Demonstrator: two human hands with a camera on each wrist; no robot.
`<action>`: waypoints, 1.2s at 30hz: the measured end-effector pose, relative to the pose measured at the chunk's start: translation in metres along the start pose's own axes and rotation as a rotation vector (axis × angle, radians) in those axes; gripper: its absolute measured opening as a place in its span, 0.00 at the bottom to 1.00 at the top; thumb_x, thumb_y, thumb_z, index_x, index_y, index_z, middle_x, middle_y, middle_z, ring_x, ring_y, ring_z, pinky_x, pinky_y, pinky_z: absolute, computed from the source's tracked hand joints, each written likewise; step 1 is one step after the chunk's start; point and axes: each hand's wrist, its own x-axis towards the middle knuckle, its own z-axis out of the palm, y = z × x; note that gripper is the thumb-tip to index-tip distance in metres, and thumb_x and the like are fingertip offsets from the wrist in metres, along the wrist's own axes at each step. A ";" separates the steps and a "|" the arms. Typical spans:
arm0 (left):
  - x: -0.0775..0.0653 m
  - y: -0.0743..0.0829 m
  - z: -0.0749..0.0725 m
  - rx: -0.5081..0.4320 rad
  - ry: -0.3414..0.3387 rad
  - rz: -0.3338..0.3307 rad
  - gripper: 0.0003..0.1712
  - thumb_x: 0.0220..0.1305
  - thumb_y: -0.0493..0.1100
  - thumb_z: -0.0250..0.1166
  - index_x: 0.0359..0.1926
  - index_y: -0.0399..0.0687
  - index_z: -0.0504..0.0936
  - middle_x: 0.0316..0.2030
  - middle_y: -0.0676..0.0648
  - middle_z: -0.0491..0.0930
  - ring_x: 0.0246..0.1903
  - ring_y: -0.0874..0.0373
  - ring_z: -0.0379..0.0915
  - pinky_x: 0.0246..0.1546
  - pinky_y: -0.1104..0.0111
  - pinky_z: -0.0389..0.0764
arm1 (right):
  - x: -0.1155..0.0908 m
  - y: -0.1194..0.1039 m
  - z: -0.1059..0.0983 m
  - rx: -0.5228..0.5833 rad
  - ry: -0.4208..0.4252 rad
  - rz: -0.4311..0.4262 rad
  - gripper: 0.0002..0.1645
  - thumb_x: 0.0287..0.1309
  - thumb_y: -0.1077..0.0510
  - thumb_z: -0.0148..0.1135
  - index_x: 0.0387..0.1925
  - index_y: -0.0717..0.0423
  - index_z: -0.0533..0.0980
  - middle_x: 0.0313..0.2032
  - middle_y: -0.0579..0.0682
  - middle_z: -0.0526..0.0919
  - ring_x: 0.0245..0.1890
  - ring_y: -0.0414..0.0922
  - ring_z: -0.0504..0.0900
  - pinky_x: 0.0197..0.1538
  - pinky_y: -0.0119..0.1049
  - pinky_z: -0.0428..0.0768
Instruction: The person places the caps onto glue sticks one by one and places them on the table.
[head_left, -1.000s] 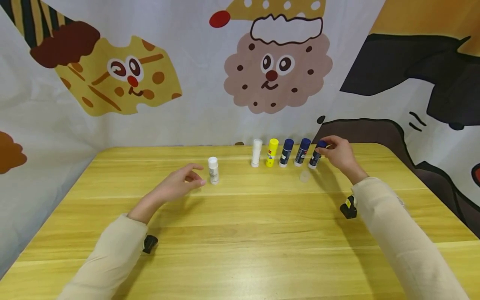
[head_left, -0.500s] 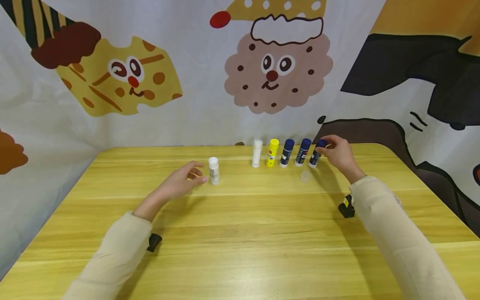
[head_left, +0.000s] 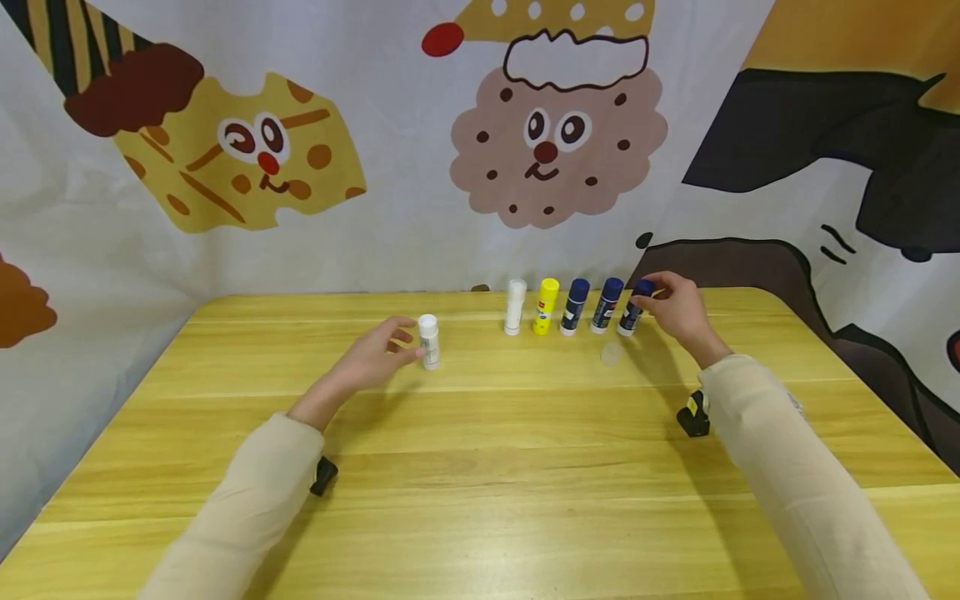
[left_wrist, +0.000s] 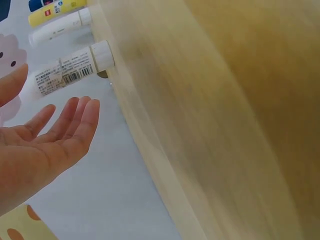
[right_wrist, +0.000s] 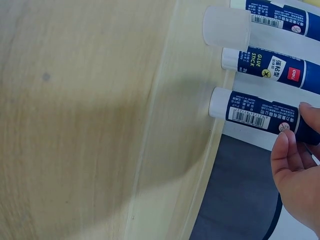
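At the right end of a row, my right hand [head_left: 678, 312] pinches the navy cap of an upright blue glue stick [right_wrist: 255, 112] between thumb and fingers. Its white base stands on the table. My left hand [head_left: 378, 354] is beside a white glue stick [head_left: 430, 343] that stands alone, thumb and fingers spread on its near side. In the left wrist view a gap shows between the fingers and that barcode-labelled stick [left_wrist: 67, 72]; whether the thumb touches it I cannot tell. A small translucent cap [right_wrist: 227, 27] lies in front of the blue sticks.
Left of the held stick stand two more blue glue sticks [head_left: 606, 307], a yellow one [head_left: 546, 307] and another white one [head_left: 514, 307], near the back edge of the wooden table [head_left: 480, 467]. A cartoon-printed cloth [head_left: 397, 150] hangs behind.
My left hand has moved right, closer to the lone white glue stick. The right hand keeps its hold on the blue glue stick, and the row has not moved.
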 end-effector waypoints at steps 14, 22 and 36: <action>0.012 0.002 0.008 -0.009 0.010 -0.008 0.30 0.65 0.45 0.57 0.64 0.43 0.59 0.54 0.37 0.69 0.51 0.43 0.68 0.46 0.54 0.72 | 0.000 0.001 -0.001 -0.003 -0.002 -0.011 0.26 0.60 0.55 0.58 0.54 0.68 0.67 0.44 0.63 0.72 0.38 0.52 0.70 0.32 0.32 0.71; 0.014 0.003 0.010 -0.009 0.008 0.003 0.28 0.65 0.45 0.57 0.62 0.43 0.61 0.52 0.37 0.70 0.50 0.43 0.69 0.44 0.55 0.73 | -0.001 0.005 -0.004 -0.009 0.000 -0.026 0.28 0.58 0.53 0.60 0.54 0.68 0.68 0.47 0.65 0.74 0.39 0.53 0.74 0.30 0.29 0.72; 0.013 0.001 0.009 -0.010 -0.001 0.004 0.26 0.66 0.45 0.56 0.62 0.44 0.61 0.53 0.37 0.70 0.49 0.43 0.70 0.43 0.56 0.73 | -0.010 0.014 -0.012 -0.005 -0.047 -0.042 0.32 0.57 0.52 0.61 0.55 0.70 0.65 0.45 0.65 0.73 0.38 0.55 0.74 0.31 0.33 0.77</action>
